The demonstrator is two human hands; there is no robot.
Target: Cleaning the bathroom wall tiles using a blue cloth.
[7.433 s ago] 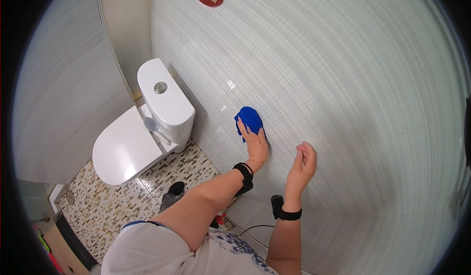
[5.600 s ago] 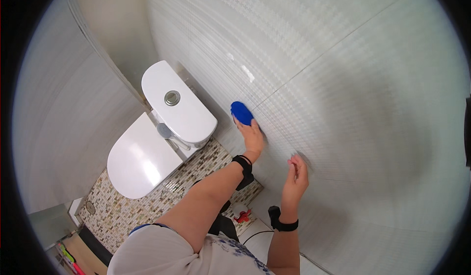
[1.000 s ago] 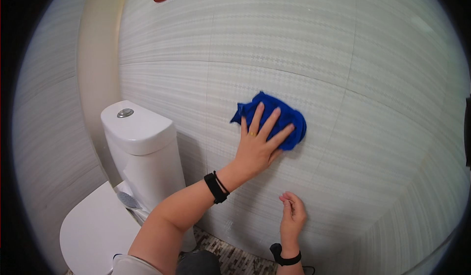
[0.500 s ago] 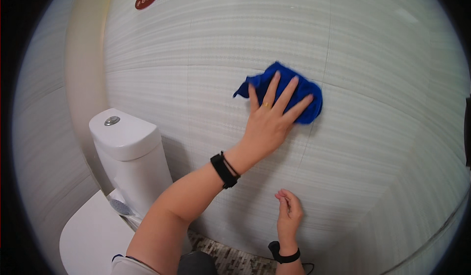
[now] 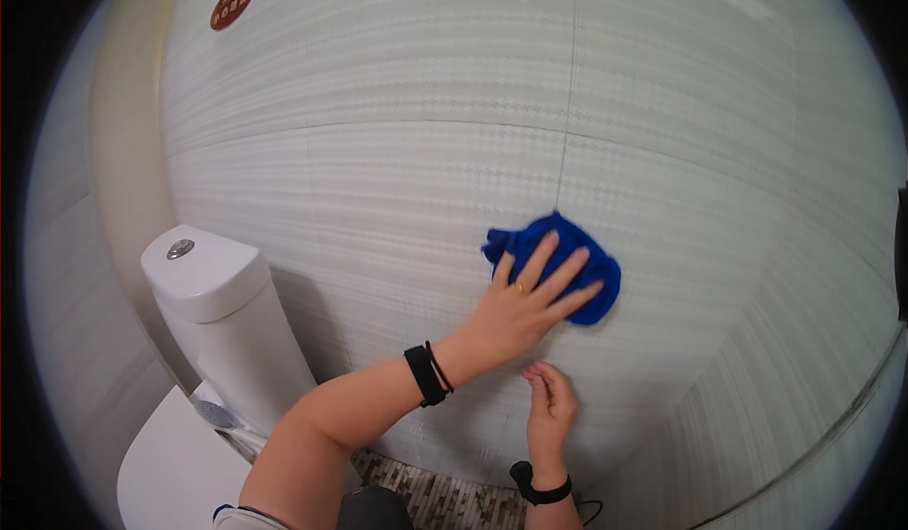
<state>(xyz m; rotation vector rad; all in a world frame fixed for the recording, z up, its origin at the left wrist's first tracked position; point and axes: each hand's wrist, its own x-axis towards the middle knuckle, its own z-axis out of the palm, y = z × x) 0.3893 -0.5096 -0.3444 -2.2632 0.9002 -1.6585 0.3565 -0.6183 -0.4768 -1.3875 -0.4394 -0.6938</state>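
Note:
My left hand (image 5: 523, 308) presses a blue cloth (image 5: 596, 289) flat against the tiled wall (image 5: 416, 199). Its fingers are spread over the cloth, and a ring and a black wristband show on that hand and wrist. The cloth is crumpled, with a loose corner sticking out on its left. Lower down, my right hand (image 5: 551, 405) hangs in front of the wall, its fingers curled together toward the thumb. Nothing shows in it. A black band circles the right wrist.
At the left stands a white toilet tank (image 5: 213, 294) with a round flush button (image 5: 180, 248) on top. Beside the white lid (image 5: 180, 464) is a grey brush-like piece (image 5: 216, 415). A red oval sign (image 5: 233, 4) is on the wall. Mosaic flooring (image 5: 445, 497) shows below.
My left hand has slid the cloth down the wall, from above the horizontal tile joint to well below it. The view has shifted somewhat. My right hand keeps its curled pose.

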